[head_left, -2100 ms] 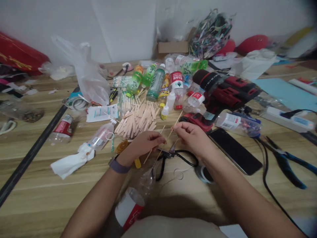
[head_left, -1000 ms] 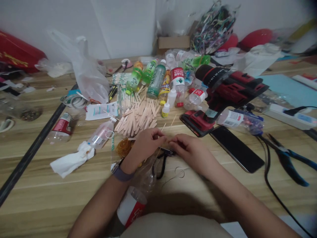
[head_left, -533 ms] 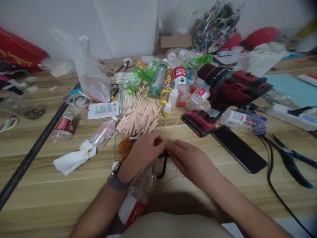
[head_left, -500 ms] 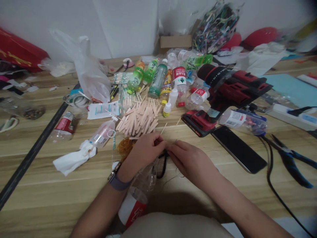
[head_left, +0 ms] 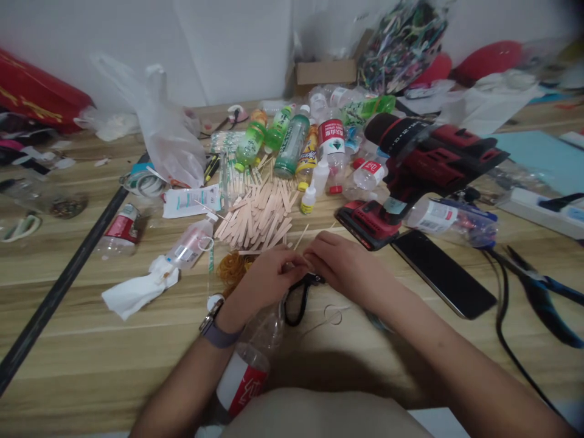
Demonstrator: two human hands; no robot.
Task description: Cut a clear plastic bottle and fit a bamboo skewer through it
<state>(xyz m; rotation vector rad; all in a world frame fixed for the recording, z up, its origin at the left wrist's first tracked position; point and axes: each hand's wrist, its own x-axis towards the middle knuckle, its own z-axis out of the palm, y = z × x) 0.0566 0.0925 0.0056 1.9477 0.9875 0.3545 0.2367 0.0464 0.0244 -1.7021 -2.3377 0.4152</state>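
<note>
My left hand (head_left: 278, 271), with a watch (head_left: 210, 317) at the wrist, is closed in a pinch. My right hand (head_left: 335, 258) meets it fingertip to fingertip, also closed. What they pinch is hidden by the fingers. A thin wooden stick (head_left: 301, 236) shows just beyond the fingertips; whether it is held I cannot tell. Below the hands lie black-handled scissors (head_left: 296, 309) and a thin curled strand (head_left: 333, 315). A clear plastic bottle with a red and white label (head_left: 244, 377) lies beside my left forearm. Rubber bands (head_left: 230, 269) are left of my left hand.
A pile of wooden craft sticks (head_left: 258, 216) lies ahead, with several bottles (head_left: 292, 143) behind it and a small glue bottle (head_left: 308, 201) beside it. To the right are a red cordless drill (head_left: 410, 164), a phone (head_left: 442, 274) and pliers (head_left: 538, 292). A black bar (head_left: 68, 277) crosses the left.
My right hand has shifted slightly up and its fingers have curled in closer to the left hand. The strand and scissors handle below show more now. The view has shifted slightly.
</note>
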